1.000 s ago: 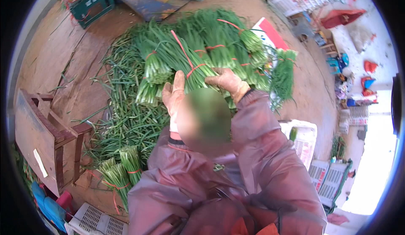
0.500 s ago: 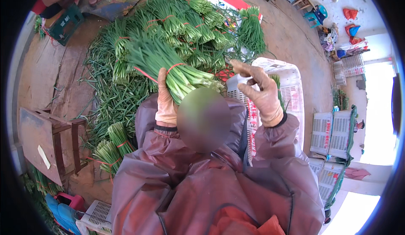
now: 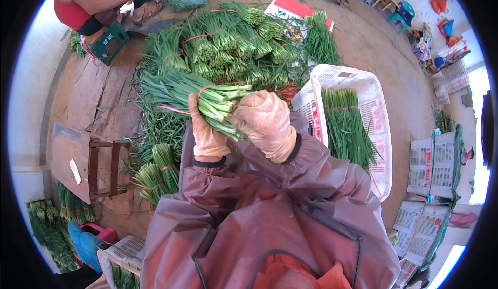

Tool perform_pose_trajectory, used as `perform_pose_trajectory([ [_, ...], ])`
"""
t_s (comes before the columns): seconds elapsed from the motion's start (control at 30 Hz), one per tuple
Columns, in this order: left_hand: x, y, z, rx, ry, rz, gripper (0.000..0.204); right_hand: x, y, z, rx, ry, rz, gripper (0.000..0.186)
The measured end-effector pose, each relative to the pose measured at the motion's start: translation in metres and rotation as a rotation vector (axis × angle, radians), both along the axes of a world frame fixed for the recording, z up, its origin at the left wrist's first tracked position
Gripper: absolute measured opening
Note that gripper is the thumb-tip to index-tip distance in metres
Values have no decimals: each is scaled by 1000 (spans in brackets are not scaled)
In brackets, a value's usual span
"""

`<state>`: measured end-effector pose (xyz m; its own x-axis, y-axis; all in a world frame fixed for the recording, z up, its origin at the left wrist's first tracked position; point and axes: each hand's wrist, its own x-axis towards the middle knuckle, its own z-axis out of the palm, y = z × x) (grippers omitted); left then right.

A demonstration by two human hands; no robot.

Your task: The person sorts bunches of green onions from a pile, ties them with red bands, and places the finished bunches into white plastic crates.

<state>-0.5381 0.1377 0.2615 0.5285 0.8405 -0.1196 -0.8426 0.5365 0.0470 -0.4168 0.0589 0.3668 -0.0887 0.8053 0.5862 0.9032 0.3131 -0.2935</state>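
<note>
A thick bundle of green chives (image 3: 174,93) lies tilted in front of me, its leaves toward the left and its pale stalk ends toward the right. One red band circles it, and a loose red strip sticks out at its lower left. My left hand (image 3: 208,137), in a pale glove, grips the bundle from below with the thumb up along its near side. Over the pale ends, my right hand (image 3: 265,122), gloved too, is closed with curled fingers against the stalks; its fingertips are partly hidden.
To my right stands a white plastic crate (image 3: 383,133) with banded chives (image 3: 343,128) inside. Ahead lies a heap of banded chive bundles (image 3: 228,47). More bundles (image 3: 150,181) stand near my left side, beside a wooden stool (image 3: 72,156). Another person (image 3: 83,1) works at upper left by a green crate (image 3: 110,42).
My right hand has come left from above the white crate, its spread fingers now curled on the stalk ends. The left hand still holds the chives. The whole view has shifted.
</note>
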Motion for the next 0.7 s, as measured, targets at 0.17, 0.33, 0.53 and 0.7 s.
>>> perform_pose_trajectory([
  [0.17, -6, -1, 4, -24, -92, -24, 49, 6, -7, 20, -31, 11, 64, 16],
  [0.33, -31, 12, 3, -15, 119, 121, 52, 56, -62, 93, -47, -42, 32, 13],
  [0.53, -75, 28, 4, -158, 76, 257, 59, 174, -135, 114, 767, 695, -444, 18],
  [0.7, -81, 27, 2, -26, -48, 201, 63, 205, -95, -11, -482, 431, -360, 19],
])
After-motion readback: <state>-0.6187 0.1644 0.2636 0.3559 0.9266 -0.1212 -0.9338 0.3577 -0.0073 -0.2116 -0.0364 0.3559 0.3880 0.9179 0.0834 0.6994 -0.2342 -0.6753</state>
